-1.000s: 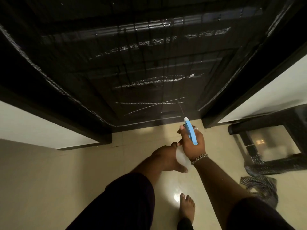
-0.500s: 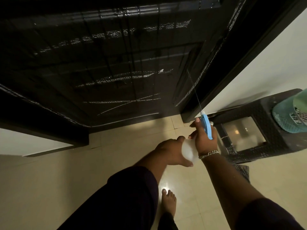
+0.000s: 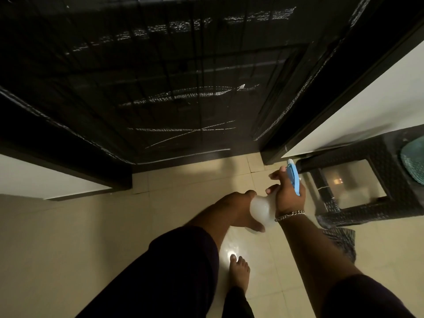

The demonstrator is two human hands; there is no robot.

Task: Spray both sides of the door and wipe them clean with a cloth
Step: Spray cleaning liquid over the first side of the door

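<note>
The dark door [image 3: 174,72] fills the upper view, its panel streaked with wet spray lines. A white spray bottle [image 3: 262,208] with a blue trigger head [image 3: 293,176] is held low in front of the door's right edge. My right hand [image 3: 290,193] grips the bottle's neck, fingers at the trigger, nozzle pointing up at the door. My left hand [image 3: 238,210] cups the bottle's round body from below and the left. A striped cloth [image 3: 339,239] lies on the floor at the right.
A dark woven stool [image 3: 385,203] with a glass top stands right of the door frame, with a teal object [image 3: 413,161] on it. Pale floor tiles [image 3: 68,249] spread left. My bare foot [image 3: 239,271] stands below the hands. White walls flank the dark frame.
The bottle and both hands have stayed together near the door's lower right while my view shifted. The thin spray stream seen half a second ago is no longer visible.
</note>
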